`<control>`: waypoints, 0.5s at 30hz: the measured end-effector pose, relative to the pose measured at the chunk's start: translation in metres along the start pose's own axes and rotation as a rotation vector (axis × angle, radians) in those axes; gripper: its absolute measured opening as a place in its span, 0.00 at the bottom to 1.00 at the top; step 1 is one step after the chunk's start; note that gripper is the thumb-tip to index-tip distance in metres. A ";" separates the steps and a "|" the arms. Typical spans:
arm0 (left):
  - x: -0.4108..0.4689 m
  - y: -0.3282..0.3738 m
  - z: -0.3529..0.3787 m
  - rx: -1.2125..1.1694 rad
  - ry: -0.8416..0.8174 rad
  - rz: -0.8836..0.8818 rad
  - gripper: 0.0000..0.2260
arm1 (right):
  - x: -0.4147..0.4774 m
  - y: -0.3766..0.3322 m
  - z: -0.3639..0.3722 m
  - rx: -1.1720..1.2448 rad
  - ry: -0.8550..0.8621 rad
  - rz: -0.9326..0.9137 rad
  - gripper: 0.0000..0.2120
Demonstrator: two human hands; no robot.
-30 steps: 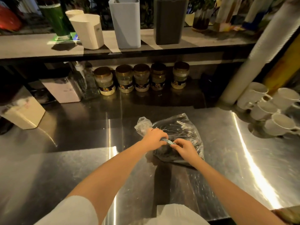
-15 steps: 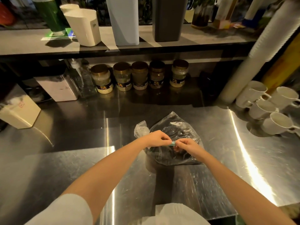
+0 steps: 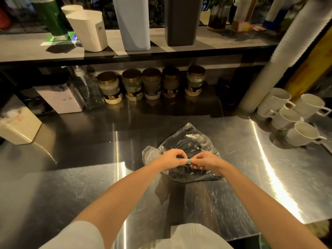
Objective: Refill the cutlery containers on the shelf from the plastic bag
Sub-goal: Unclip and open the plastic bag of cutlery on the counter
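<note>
**Both hands pinch a teal strip above the cutlery bag**

Watching the feed from my station, I see the clear crinkled plastic bag (image 3: pixel 190 141) lying on the brushed stainless-steel counter (image 3: pixel 71 186) at 12 o'clock, just beyond the wrists. Its film is glossy and wrinkled and catches the light in small flashes. The contents read as a dark tangled mass, and I cannot make out single pieces. A cloudy bunch of gathered film sticks out at the bag's 9 o'clock side.

The left hand (image 3: pixel 170 158) and the right hand (image 3: pixel 206 161) meet over the near half of the bag, knuckles up and fingers curled. Between them they pinch a small pale-teal strip (image 3: pixel 187 160), the left hand gripping it from 9 o'clock and the right hand from 3 o'clock, with their fingertips almost touching. I cannot tell whether the strip is fastened to the bag.

A flat grey shelf (image 3: pixel 36 49) runs across the top of the view, above the back of the counter and well apart from the bag. It carries a white rounded matte container (image 3: pixel 89 31) at 11 o'clock, then a tall pale blue-grey rectangular container (image 3: pixel 133 24) just beside it. A tall charcoal rectangular container (image 3: pixel 181 20) stands near 12 o'clock.

Under the shelf, squat glass jars with brassy lids (image 3: pixel 152 83) stand in a tight row. At 2 o'clock a cluster of smooth white mugs (image 3: pixel 301 133) sits near a long ribbed white column (image 3: pixel 287 51).
</note>
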State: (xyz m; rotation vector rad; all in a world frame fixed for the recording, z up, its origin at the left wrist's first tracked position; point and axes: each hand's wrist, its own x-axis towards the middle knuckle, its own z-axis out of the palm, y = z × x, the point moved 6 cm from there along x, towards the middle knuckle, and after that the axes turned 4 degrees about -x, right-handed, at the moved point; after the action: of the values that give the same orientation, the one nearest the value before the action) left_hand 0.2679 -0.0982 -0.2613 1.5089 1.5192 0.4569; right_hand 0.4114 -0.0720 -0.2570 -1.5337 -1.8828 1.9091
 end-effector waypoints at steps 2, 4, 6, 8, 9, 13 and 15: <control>-0.002 0.000 0.004 0.014 0.030 -0.010 0.04 | 0.002 0.003 0.001 0.112 -0.013 0.189 0.05; -0.003 0.001 0.006 0.060 0.061 -0.003 0.04 | 0.003 0.005 0.003 0.147 -0.004 0.323 0.05; -0.006 0.005 0.007 0.142 0.072 0.056 0.06 | 0.003 0.007 0.004 0.108 0.014 0.309 0.04; -0.010 0.010 0.006 0.266 0.067 0.161 0.10 | 0.003 0.007 0.004 -0.008 0.039 0.138 0.03; -0.012 0.011 0.005 0.301 0.075 0.200 0.12 | 0.000 0.006 0.006 -0.052 0.057 0.043 0.03; -0.021 0.012 0.003 0.331 0.134 0.292 0.12 | -0.005 0.022 0.013 0.025 0.165 -0.107 0.06; -0.023 0.014 0.007 0.363 0.145 0.331 0.13 | -0.005 0.027 0.015 0.072 0.172 -0.125 0.07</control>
State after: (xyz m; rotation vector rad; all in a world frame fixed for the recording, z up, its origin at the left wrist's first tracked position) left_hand 0.2777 -0.1193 -0.2455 2.0665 1.5249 0.5081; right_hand 0.4193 -0.0927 -0.2786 -1.4702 -1.7731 1.7136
